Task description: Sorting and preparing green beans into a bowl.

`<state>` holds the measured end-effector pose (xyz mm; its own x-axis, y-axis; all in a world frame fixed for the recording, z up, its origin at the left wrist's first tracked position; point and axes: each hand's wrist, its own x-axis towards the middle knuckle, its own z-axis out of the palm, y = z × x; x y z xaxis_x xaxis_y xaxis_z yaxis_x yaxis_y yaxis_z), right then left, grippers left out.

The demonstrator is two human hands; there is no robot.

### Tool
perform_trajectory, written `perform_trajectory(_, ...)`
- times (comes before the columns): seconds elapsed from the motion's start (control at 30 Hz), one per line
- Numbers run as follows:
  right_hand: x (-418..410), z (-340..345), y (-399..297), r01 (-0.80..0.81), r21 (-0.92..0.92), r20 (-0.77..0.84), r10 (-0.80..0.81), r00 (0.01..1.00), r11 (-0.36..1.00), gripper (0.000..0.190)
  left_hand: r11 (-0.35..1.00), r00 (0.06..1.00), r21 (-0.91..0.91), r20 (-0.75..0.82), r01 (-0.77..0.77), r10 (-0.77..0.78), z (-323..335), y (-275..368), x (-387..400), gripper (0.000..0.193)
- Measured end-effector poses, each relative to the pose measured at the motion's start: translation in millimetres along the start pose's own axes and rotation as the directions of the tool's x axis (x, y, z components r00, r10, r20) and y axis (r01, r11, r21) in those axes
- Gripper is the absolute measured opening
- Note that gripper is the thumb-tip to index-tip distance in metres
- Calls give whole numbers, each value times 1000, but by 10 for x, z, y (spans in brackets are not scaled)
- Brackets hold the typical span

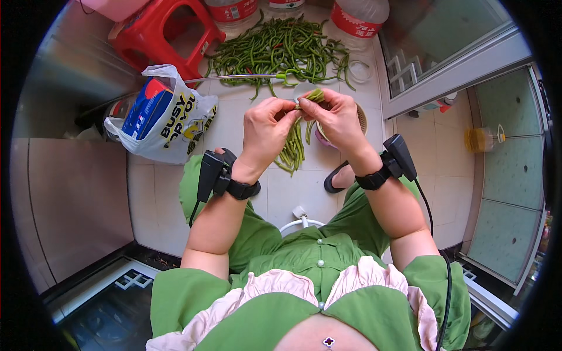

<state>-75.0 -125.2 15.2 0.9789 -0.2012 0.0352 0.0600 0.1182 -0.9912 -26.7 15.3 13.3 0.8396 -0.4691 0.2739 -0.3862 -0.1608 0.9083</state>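
My right hand [338, 115] grips a small bunch of short green bean pieces [315, 95] between thumb and fingers. Against it, my left hand [268, 127] pinches a bean end with thumb and forefinger; the fingertips of both hands nearly meet. Beneath them is a cluster of long green beans [292, 152]; whether it all rests on the floor I cannot tell. Partly hidden behind my right hand stands a round basket [362, 119], with a pink rim or bowl [324, 139] showing under it. A large heap of long green beans [276, 50] lies spread on the tiles farther off.
A red plastic stool [193, 52] and a white plastic bag [175, 127] holding a blue box stand at left. A metal rod with a green end [246, 77] crosses before the heap. Large plastic bottles [358, 22] line the back. A glazed door frame [456, 66] bounds the right.
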Motion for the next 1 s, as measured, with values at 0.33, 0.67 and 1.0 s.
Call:
perform_trajectory(0.33,21,-226,-170,-156,231,-83,179,980,960,15,650,928,-677,144,345,-342,-142,-111,82,17)
perform_trajectory(0.67,-45,-1051,103,-50,-992,-59,-80,995,114,24,685,932,-642,144,345,-334,-105,-117,101,20)
perform_trajectory(1.0,-154,-101,-19,-187,-200,204,227,952,962,19,644,921,-673,152,363,-360,54,-80,58,18)
